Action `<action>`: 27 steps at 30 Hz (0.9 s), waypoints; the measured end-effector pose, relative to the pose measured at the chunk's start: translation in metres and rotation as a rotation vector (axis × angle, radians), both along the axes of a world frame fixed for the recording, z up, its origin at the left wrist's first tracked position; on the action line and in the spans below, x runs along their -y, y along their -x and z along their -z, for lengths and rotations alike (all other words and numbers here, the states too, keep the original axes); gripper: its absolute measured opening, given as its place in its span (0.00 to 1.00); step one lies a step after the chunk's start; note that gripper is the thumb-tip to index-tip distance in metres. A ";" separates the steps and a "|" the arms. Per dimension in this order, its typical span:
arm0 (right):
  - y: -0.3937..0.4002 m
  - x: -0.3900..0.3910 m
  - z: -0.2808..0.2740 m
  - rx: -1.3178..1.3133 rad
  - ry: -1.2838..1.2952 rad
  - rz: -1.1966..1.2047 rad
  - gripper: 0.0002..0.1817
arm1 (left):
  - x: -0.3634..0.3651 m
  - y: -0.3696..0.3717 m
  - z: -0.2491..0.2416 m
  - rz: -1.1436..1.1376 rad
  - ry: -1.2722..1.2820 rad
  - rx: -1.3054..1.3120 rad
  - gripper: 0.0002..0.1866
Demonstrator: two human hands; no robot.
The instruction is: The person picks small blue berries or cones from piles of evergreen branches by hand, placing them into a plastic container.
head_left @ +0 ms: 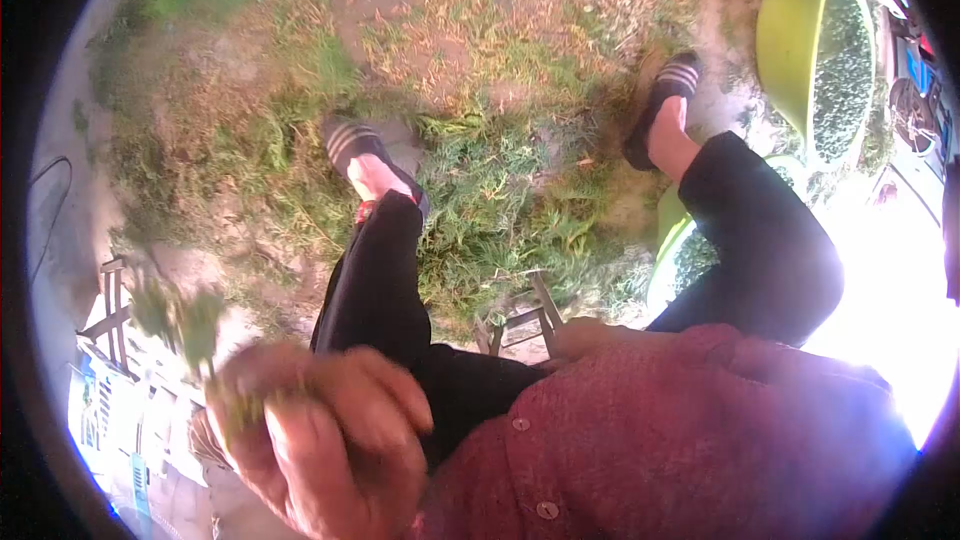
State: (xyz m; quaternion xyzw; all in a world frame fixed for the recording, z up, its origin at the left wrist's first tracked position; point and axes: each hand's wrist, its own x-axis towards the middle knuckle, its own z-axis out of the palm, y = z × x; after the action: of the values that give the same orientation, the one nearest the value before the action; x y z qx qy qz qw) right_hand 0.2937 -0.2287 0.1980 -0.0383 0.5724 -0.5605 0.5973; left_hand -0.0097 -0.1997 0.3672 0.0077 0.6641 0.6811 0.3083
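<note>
In the lower left, close to the camera, my left hand (330,430) is closed with its fingers curled round a green leafy sprig (190,325). The sprig's leaves stick out past the fingers and are blurred. Part of my right hand (592,337) shows at the edge of the dark red shirt, by my lap; its fingers are hidden. Between my feet lies a spread heap of cut green stems (510,200).
At the right stands a large lime-green tub (790,35) holding small green leaves. A second green basin (668,230) with leaves is partly behind my leg. Wooden stool legs (545,305) show near my lap. Dry yellowish plant litter (440,40) covers the ground ahead.
</note>
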 end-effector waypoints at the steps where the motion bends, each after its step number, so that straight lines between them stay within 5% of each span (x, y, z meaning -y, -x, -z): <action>1: 0.012 -0.006 -0.013 -0.024 -0.083 0.008 0.15 | -0.006 0.005 -0.001 -0.023 -0.005 -0.003 0.12; 4: 0.052 -0.037 -0.039 -0.107 -0.315 0.062 0.15 | -0.037 0.027 -0.005 0.034 0.120 -0.079 0.12; 7: 0.075 -0.066 -0.041 -0.292 -0.360 0.011 0.13 | -0.043 0.041 0.000 0.032 0.105 -0.174 0.11; 9: 0.073 -0.070 -0.033 -0.192 -0.366 -0.078 0.14 | -0.040 0.041 -0.003 0.051 0.039 -0.223 0.11; 12: 0.068 -0.076 -0.030 -0.227 -0.332 -0.080 0.15 | -0.035 0.023 -0.017 0.110 0.255 -0.261 0.07; 17: 0.060 -0.075 -0.018 -0.337 -0.297 -0.080 0.17 | -0.041 0.026 -0.014 0.188 0.064 -0.092 0.07; 21: 0.080 -0.090 -0.028 -0.357 -0.578 0.306 0.27 | -0.050 0.023 0.007 0.416 0.047 0.022 0.07; 24: 0.104 -0.140 -0.051 -0.305 -0.632 0.901 0.21 | -0.033 0.006 0.012 0.505 -0.088 0.224 0.06; 25: 0.110 -0.162 -0.071 -0.292 -0.560 1.064 0.18 | -0.025 -0.004 0.008 0.519 -0.112 0.256 0.06; 26: 0.110 -0.169 -0.089 -0.083 -0.225 1.535 0.16 | -0.016 -0.015 0.003 0.509 -0.154 0.316 0.06; 27: 0.109 -0.176 -0.114 -0.116 -0.023 1.715 0.18 | -0.008 -0.027 -0.003 0.510 -0.171 0.341 0.06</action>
State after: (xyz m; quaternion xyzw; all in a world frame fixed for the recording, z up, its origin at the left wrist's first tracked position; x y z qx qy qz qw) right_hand 0.1850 -0.0523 0.3122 0.3851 0.4389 -0.8095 -0.0624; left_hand 0.0169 -0.1920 0.3702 0.0856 0.5197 0.6266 0.5744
